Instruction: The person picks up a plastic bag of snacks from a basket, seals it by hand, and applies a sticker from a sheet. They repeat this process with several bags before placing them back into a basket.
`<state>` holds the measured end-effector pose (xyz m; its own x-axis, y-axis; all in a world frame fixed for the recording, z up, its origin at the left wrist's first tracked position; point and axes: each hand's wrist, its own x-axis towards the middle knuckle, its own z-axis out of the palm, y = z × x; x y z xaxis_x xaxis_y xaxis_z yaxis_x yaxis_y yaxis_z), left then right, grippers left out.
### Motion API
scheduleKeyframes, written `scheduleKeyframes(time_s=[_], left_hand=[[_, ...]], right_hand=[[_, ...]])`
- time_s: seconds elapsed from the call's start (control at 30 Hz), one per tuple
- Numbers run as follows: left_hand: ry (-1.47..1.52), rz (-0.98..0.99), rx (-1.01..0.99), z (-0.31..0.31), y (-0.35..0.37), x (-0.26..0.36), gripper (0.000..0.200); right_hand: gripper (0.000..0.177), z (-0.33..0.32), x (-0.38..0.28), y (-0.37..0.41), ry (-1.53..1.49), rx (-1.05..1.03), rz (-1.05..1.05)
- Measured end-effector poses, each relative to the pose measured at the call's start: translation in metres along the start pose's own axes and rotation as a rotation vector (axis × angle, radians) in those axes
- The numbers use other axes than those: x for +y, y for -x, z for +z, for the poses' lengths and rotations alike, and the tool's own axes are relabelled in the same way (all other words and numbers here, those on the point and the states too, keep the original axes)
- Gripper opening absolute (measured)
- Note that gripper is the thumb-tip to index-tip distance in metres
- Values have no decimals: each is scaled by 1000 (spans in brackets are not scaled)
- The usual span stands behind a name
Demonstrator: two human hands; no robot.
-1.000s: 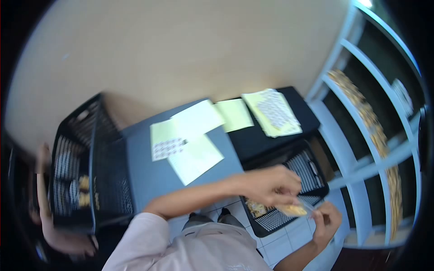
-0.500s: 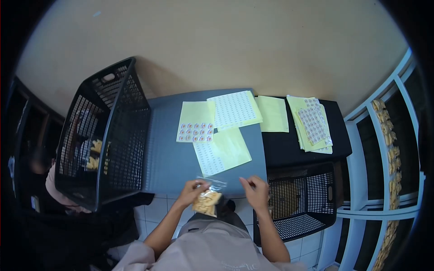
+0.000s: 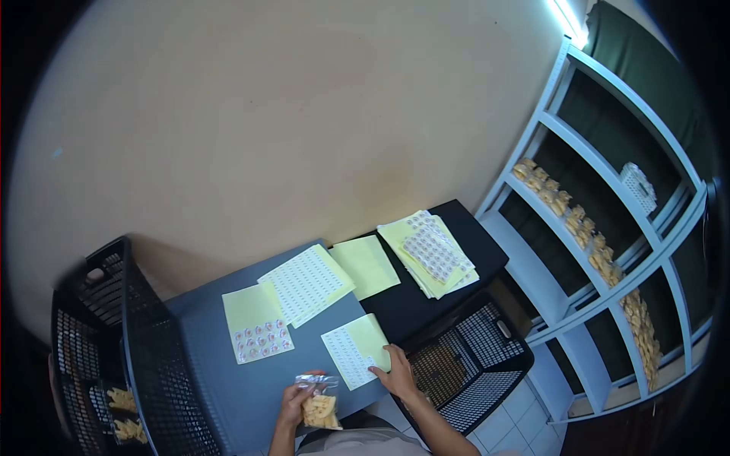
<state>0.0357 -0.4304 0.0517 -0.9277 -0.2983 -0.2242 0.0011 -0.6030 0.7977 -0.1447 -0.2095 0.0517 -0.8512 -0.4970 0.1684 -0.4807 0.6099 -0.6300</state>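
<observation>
A clear plastic bag of yellowish snack pieces (image 3: 321,411) hangs from my left hand (image 3: 295,400), whose fingers are closed on its upper part. My right hand (image 3: 397,374) is at the right edge of a small label sheet (image 3: 352,351) on the grey table (image 3: 228,403), its thumb and fingers touching the sheet near its lower right corner. Farther back on the table lie a sheet with round stickers (image 3: 262,340) and a stack of sheets with small printed labels (image 3: 304,285).
A black crate (image 3: 156,365) with bagged snacks stands at the left. Another black crate (image 3: 464,372) is at the lower right. The black table (image 3: 388,323) holds a yellow sheet (image 3: 366,266) and stacked sticker sheets (image 3: 437,254). Snack bags line the white shelves (image 3: 593,163) at the right.
The view has swung to the right and up. My right hand has moved from the air beside the bag onto the small label sheet. The left hand still holds the bag.
</observation>
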Motion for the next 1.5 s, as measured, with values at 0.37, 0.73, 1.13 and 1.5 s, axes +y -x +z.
scheduleKeyframes(time_s=[0.37, 0.73, 1.13, 1.5], left_hand=[[13, -268, -95, 50, -83, -41, 29], [116, -228, -83, 58, -111, -29, 26], [207, -267, -198, 68, -125, -18, 40], [158, -256, -66, 65, -123, -15, 26]], right_hand=[[54, -4, 1, 5, -131, 90, 100], [46, -7, -4, -18, -173, 33, 251], [22, 14, -4, -39, -165, 168, 314], [16, 20, -22, -43, -28, 230, 169]])
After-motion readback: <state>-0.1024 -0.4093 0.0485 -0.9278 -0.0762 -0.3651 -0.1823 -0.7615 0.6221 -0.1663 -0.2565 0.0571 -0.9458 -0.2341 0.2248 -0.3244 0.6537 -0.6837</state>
